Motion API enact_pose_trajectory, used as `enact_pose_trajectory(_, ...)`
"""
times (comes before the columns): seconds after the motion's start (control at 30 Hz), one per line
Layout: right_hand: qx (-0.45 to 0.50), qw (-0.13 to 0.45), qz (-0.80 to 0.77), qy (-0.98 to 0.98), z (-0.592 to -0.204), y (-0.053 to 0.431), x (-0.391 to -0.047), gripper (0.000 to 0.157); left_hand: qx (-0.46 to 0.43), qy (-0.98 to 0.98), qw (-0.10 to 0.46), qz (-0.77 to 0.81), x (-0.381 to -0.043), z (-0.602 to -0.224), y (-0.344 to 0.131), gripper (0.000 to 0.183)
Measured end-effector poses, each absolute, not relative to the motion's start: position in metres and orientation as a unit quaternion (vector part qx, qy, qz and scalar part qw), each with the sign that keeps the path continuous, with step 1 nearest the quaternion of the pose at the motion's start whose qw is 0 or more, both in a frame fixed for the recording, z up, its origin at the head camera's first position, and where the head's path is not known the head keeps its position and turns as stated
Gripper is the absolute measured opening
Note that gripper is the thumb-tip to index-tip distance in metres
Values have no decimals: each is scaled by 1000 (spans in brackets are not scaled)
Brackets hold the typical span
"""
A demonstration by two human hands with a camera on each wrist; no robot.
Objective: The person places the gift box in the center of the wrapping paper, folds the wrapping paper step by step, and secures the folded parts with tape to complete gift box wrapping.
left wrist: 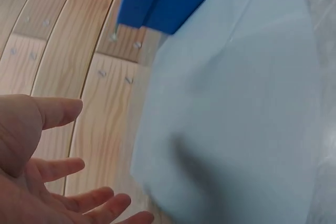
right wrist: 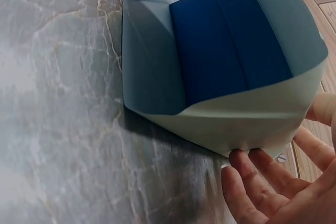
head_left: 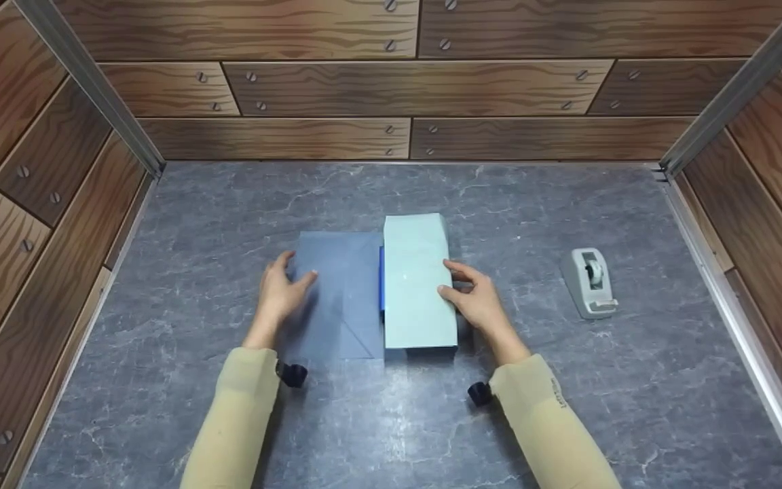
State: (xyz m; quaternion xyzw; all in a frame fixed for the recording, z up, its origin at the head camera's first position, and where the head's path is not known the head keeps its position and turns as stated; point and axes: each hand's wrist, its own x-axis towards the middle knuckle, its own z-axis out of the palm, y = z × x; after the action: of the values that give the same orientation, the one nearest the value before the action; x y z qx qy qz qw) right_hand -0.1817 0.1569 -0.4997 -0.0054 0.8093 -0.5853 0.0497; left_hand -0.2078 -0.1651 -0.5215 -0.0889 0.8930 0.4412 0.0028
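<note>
A blue box (right wrist: 231, 45) stands inside a folded sheet of paper. The paper's pale mint flap (head_left: 418, 285) covers the top of the box and comes down its right side, with the near end open. To the left, the sheet's creased blue-grey part (head_left: 343, 292) lies flat on the table. My right hand (head_left: 476, 292) rests its fingertips against the right side of the wrapped box, thumb near the top edge. Spread fingers and thumb of my left hand (head_left: 282, 292) hover at the flat part's left edge, holding nothing.
A grey tape dispenser (head_left: 591, 282) with a roll stands on the marbled table (head_left: 499, 197) to the right. Wood-patterned walls (head_left: 418, 88) enclose the back and both sides. Metal rails run along the corners and side edges.
</note>
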Motion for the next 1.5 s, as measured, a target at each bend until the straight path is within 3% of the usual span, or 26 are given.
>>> enact_pose_trajectory(0.67,1,51,-597,801,-513,160,-189,49,-169,829,36,532,-215,-531,-185,54)
enact_pose_trajectory(0.9,10,62,-598,799,-535,166,-198,50,-160,814,46,557,-214,-531,-191,53)
enact_pose_trajectory(1.1,13,64,-596,800,-535,167,-197,49,-142,824,54,545,-211,-528,-192,36)
enact_pose_trajectory(1.5,11,58,-591,804,-536,167,-197,50,-98,819,16,566,-206,-518,-187,24)
